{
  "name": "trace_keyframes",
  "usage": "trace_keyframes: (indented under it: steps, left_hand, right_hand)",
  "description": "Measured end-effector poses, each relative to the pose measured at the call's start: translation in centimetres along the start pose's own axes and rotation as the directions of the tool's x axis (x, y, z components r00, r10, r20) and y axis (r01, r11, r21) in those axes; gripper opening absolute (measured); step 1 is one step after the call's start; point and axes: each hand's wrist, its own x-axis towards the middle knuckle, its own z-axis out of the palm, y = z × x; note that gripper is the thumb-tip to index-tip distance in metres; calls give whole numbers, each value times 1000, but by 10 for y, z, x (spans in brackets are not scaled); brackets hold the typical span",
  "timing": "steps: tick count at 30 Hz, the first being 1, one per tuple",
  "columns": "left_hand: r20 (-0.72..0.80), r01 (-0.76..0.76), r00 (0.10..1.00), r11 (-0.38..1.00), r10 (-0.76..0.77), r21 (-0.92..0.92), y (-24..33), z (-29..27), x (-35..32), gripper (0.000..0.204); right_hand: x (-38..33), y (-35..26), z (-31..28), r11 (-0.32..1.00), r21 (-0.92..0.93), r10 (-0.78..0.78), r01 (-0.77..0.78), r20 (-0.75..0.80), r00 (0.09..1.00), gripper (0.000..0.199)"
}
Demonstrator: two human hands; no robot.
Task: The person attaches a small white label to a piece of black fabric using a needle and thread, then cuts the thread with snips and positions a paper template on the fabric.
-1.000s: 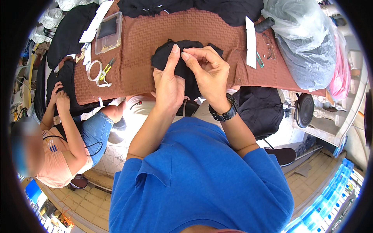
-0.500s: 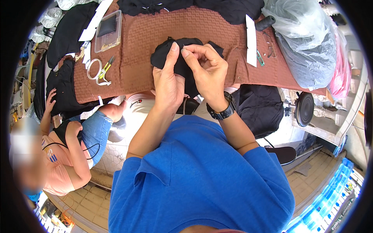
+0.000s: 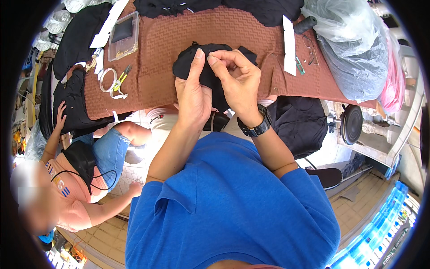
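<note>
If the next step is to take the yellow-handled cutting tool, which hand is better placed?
Probably the left hand: the yellow-handled, pointed cutting tool lies on its side of the brown textured tablecloth. The right hand is farther away. Both are at the black fabric.

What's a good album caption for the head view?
Left fingers grip black cloth, right fingers pinched close by, at a brown-covered table.

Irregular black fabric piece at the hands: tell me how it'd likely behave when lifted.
The irregular black fabric piece will probably flop, since its lower part droops between the left hand and right hand. It should be light, as it looks like thin cloth. It may crumple easily, given its uneven outline.
</note>
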Motion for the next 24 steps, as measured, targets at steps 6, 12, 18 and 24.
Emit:
trace_keyframes:
  steps: [6,12,18,24]
  left_hand:
    - [-18,-32,999,999,32,36,-4,-5,2,27]
    - [-66,-29,997,999,31,20,-2,4,1,12]
    - [-48,-44,998,999,46,29,1,3,1,12]
    - [-65,-37,997,999,37,7,3,6,0,11]
  right_hand:
    - [0,-3,0,999,8,50,-50,7,999,10]
    - [0,-3,2,996,21,82,-82,1,997,11]
    - [0,-1,4,997,43,70,-71,8,997,10]
    - [-1,5,5,995,83,49,-49,8,999,9]
